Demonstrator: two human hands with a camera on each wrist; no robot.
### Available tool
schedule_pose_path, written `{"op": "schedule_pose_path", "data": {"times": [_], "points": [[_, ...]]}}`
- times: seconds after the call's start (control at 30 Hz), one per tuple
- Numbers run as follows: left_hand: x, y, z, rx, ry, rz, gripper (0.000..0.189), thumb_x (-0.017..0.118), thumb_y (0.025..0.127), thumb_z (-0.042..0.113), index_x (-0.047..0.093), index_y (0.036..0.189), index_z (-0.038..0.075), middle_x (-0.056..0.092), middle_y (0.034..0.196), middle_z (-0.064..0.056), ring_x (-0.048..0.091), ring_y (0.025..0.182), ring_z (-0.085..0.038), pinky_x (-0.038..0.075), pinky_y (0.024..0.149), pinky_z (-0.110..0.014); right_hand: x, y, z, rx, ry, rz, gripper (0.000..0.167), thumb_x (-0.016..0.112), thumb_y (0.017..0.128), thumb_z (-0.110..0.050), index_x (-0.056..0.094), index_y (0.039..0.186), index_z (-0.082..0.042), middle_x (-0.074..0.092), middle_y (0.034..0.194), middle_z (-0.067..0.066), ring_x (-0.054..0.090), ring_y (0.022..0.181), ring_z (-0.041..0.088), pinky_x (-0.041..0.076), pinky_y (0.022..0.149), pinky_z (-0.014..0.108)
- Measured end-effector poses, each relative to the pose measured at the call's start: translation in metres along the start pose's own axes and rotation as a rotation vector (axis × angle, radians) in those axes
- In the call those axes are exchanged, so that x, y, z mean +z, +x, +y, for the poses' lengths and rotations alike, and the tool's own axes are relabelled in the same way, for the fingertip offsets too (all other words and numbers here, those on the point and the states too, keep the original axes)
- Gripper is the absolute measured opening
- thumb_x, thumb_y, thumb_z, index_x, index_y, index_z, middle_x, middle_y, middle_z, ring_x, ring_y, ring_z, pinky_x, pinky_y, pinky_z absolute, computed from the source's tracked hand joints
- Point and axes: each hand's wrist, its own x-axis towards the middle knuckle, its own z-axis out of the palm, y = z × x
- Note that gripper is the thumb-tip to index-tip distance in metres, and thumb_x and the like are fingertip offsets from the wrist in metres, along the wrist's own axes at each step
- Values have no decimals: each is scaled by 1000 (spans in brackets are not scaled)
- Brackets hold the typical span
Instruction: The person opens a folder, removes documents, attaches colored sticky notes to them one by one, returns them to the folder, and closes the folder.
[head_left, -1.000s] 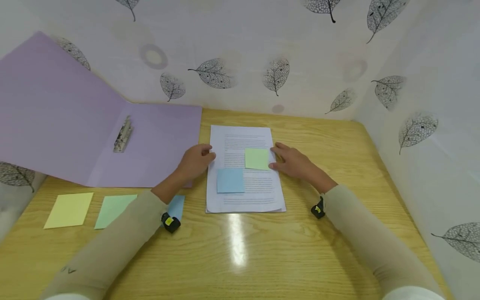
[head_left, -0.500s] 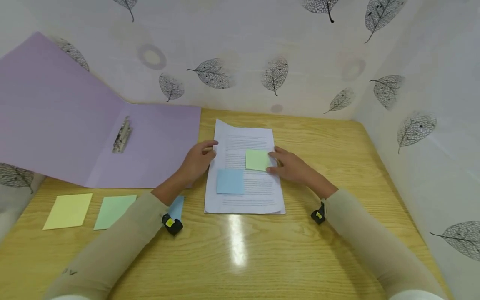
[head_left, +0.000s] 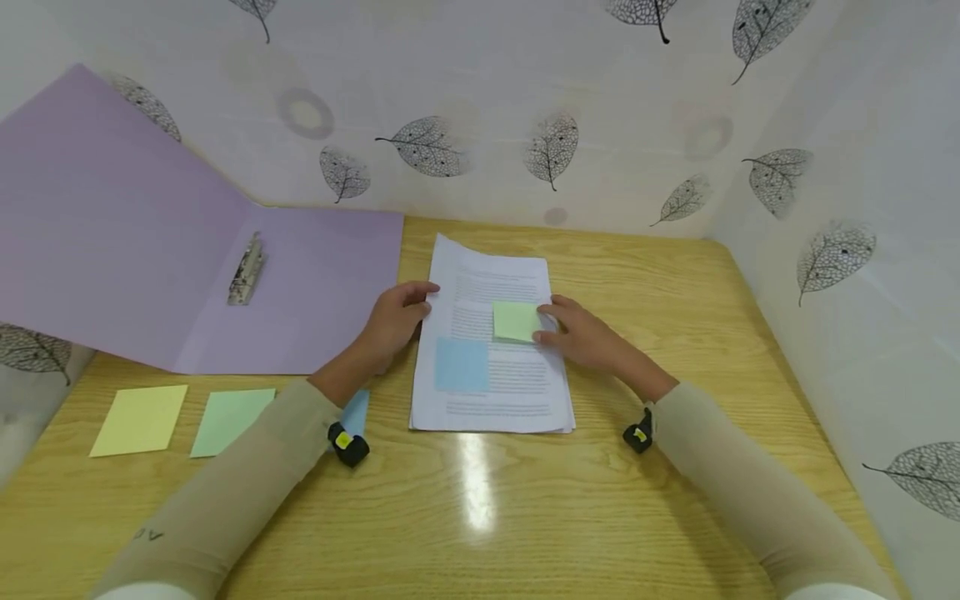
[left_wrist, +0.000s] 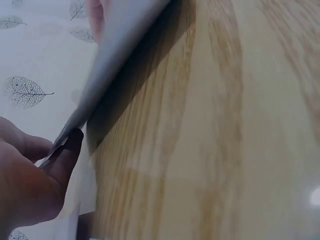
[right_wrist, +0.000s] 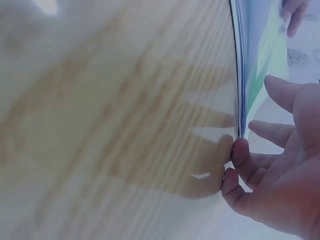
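Note:
A stack of printed papers (head_left: 517,404) lies in the middle of the table in the head view, its far left corner lifted. On top are a light green sticky note (head_left: 514,322) at the right and a blue sticky note (head_left: 461,364) at the lower left. My left hand (head_left: 393,319) pinches the stack's left edge; in the left wrist view the thumb and a finger (left_wrist: 35,147) close on the raised sheets (left_wrist: 107,55). At the right edge my right hand (head_left: 583,332) holds the stack by its side, its fingertips (right_wrist: 240,150) against the sheet edges.
An opened purple folder (head_left: 322,283) with a metal clip (head_left: 246,271) stands at the left, its cover raised against the leaf-patterned wall. In front of it lie yellow (head_left: 139,421), green (head_left: 231,421) and partly hidden blue (head_left: 356,410) sticky notes.
The far left corner of the papers has risen, and the top of the stack has shifted slightly right. My left fingers now reach further over the left edge; my right fingers overlap the right edge more.

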Motion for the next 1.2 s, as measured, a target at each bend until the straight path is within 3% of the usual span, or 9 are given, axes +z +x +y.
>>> {"op": "schedule_pose_path", "data": {"times": [0.13, 0.23, 0.33, 0.43, 0.6, 0.73, 0.83, 1.07, 1.2], "points": [[-1, -1, -1, 5, -1, 17, 38, 47, 104, 7, 59, 139, 17, 54, 142, -6, 59, 116, -23, 55, 86, -29, 1, 1, 6, 1, 75, 75, 59, 64, 100, -27, 44, 150, -3, 36, 155, 22, 48, 123, 35, 43, 103, 49], [-3, -2, -3, 54, -16, 32, 36, 52, 103, 6, 62, 135, 16, 54, 144, -7, 56, 124, -23, 53, 95, -32, 3, 1, 8, 31, 153, 135, 58, 69, 97, -24, 47, 147, -4, 46, 140, 20, 48, 92, 26, 45, 79, 38], [-6, -3, -3, 101, -50, 42, 34, 55, 102, 6, 63, 134, 14, 55, 143, -7, 56, 125, -22, 54, 95, -30, 5, 0, 5, 83, 260, 177, 54, 69, 97, -25, 47, 143, -7, 49, 135, 17, 55, 98, 26, 49, 77, 35], [-10, -5, -1, 112, -100, 51, 33, 56, 102, 7, 63, 134, 13, 56, 141, -7, 60, 117, -22, 56, 86, -24, 5, -4, -2, 108, 360, 219, 46, 69, 97, -29, 50, 135, -11, 51, 137, 13, 56, 112, 28, 51, 83, 35], [-15, -7, 2, 113, -169, 59, 33, 56, 102, 8, 61, 135, 12, 56, 139, -7, 60, 111, -20, 55, 85, -23, 1, -10, -12, 77, 527, 270, 35, 68, 98, -30, 59, 129, -15, 53, 128, 10, 60, 102, 25, 52, 78, 29], [-19, -10, 3, 119, -209, 58, 34, 57, 102, 9, 60, 136, 11, 56, 137, -7, 61, 107, -17, 56, 83, -22, -2, -12, -15, 78, 653, 289, 36, 68, 98, -27, 64, 133, -20, 53, 135, 7, 62, 102, 20, 53, 80, 24], [-21, -14, 5, 128, -234, 54, 35, 57, 102, 9, 59, 137, 10, 57, 134, -7, 62, 104, -15, 56, 82, -22, -3, -12, -18, 81, 687, 296, 36, 70, 97, -27, 66, 133, -22, 54, 141, 3, 60, 100, 17, 52, 80, 23], [-24, -22, 12, 148, -237, 55, 34, 57, 103, 11, 59, 137, 11, 59, 132, -5, 63, 102, -14, 56, 81, -22, -1, -16, -25, 53, 664, 292, 37, 72, 95, -30, 69, 131, -22, 63, 124, 7, 61, 88, 16, 52, 72, 24], [-28, -26, 13, 127, -220, 68, 33, 58, 103, 13, 61, 136, 13, 59, 135, -5, 63, 103, -13, 56, 81, -22, 2, -19, -28, 27, 653, 293, 37, 71, 96, -30, 68, 132, -22, 64, 127, 5, 64, 88, 17, 54, 71, 24]]}}
